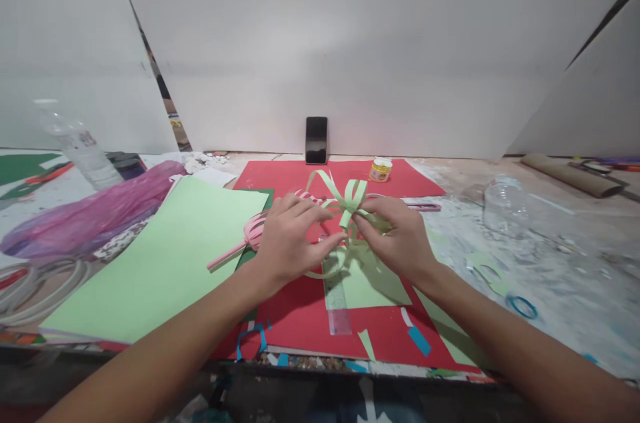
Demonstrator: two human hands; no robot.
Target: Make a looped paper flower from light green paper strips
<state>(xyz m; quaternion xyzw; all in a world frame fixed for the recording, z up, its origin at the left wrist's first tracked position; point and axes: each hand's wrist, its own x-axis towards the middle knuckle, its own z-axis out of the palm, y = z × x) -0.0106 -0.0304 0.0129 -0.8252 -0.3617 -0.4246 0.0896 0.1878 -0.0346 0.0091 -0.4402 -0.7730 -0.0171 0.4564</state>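
Observation:
Both my hands meet over a red sheet (300,323) at the table's middle, working on a looped light-green paper-strip flower (345,199). My left hand (290,239) has its fingers pressed together at the flower's centre from the left. My right hand (395,236) pinches the same centre from the right. Green loops stand up above my fingers. A pink paper-strip flower (253,233) lies just left of my left hand. Under my hands lie a light-green paper piece (370,283) and a clear ruler (336,303).
A large light-green sheet (165,263) lies at left, a purple plastic bag (95,213) and a clear bottle (80,146) beyond it. A phone (316,140) leans on the white back board. A yellow glue pot (381,170), a clear jar (503,203), a cardboard tube (570,176) and paper scraps are around.

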